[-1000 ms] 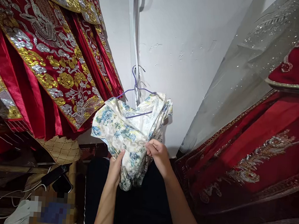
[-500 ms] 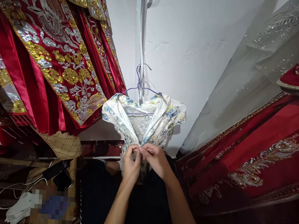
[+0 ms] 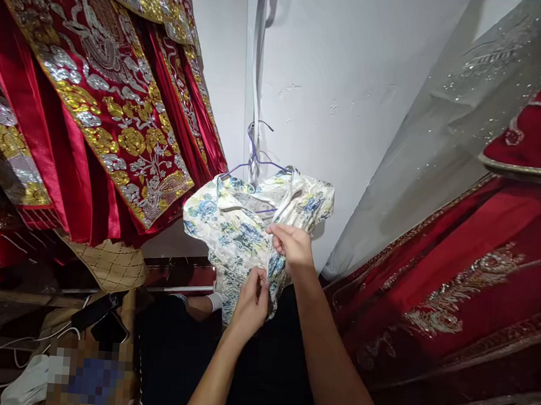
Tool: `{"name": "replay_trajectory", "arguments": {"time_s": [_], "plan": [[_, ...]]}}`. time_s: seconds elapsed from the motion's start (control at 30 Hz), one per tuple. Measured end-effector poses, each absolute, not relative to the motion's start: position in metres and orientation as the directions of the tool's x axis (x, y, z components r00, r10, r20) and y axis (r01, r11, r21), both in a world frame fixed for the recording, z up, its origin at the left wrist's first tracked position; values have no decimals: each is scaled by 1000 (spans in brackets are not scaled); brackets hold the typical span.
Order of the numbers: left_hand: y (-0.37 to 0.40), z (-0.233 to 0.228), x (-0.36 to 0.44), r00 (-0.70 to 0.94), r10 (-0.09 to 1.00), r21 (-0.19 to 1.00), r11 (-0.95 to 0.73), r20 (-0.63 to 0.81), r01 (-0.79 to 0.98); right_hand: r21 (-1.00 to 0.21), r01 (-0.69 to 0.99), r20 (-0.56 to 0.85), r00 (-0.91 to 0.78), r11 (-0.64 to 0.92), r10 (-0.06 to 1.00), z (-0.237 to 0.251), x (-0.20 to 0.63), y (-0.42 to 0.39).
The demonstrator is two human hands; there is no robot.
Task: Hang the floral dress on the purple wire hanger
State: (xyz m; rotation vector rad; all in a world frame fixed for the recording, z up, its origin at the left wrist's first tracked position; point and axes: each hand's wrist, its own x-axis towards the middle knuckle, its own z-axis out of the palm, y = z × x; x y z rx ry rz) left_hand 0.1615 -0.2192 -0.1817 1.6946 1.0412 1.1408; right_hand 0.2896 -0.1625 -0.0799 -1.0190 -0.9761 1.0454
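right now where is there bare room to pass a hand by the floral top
Barest: before the white wall, between the purple hanger and the sheer white fabric. Crowded: left, where the red embroidered garment looks close to the floral top, and its front, where left hand and right hand pinch it.

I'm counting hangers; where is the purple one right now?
The purple hanger is slightly left of centre in the head view, before the white wall, partly inside the floral top, above the right hand.
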Motion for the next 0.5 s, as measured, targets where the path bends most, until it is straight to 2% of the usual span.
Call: {"name": "replay_trajectory", "arguments": {"time_s": [0.13, 0.3, 0.4, 0.5], "plan": [[-210, -189, 163, 295, 914, 931, -333, 280, 147, -909, -232, 284, 264, 347, 922, -47, 283, -129], [-201, -207, 156, 376, 887, 937, -330, 267, 113, -877, -263, 325, 290, 402, 900, -9, 279, -106], [-197, -209, 148, 371, 893, 936, -324, 255, 136, -875, -190, 392, 265, 446, 881, 2, 278, -109], [-185, -188, 137, 413, 872, 927, -348, 264, 141, -866, -105, 454, 244, 489, 857, -1, 276, -117]]}}
